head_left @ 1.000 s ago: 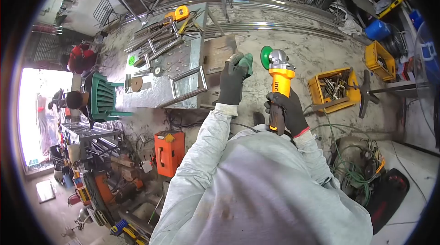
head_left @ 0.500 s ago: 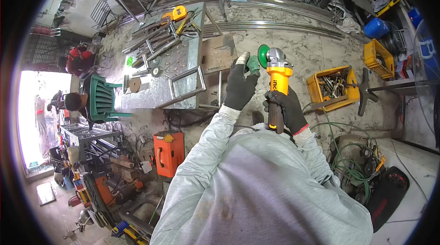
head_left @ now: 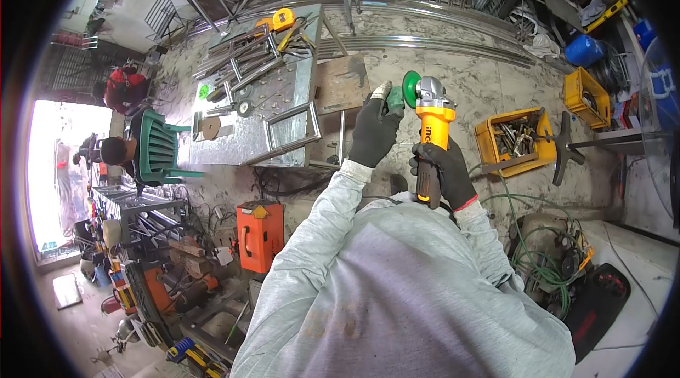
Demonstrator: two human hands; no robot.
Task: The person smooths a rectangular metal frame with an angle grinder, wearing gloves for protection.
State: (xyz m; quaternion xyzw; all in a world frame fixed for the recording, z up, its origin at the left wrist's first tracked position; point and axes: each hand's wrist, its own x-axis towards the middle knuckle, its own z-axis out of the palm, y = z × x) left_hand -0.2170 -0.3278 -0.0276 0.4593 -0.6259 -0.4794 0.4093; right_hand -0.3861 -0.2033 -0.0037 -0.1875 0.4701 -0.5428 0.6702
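Note:
My right hand (head_left: 448, 169), in a black glove with a red cuff edge, grips the body of a yellow and grey angle grinder (head_left: 434, 115). The grinder stands head-forward in front of me, and its green disc (head_left: 411, 89) faces left. Just left of the disc, my left hand (head_left: 374, 136), also black-gloved and with a pale, worn fingertip, pinches a green block (head_left: 395, 97) between fingers and thumb. The block's end is right at the disc's face; the fingers partly cover it.
At left, a metal table (head_left: 241, 141) bears cut tubes, a square frame (head_left: 292, 132) and a tape measure (head_left: 283, 19). A yellow crate (head_left: 489, 139) of metal parts is at right, near a green hose (head_left: 520, 226). An orange machine (head_left: 261, 236) stands at lower left. A person (head_left: 117, 151) sits by a green chair (head_left: 157, 148).
The whole view has shifted slightly. My left hand has brought the green block closer to the grinder's disc; the right hand keeps its grip on the grinder.

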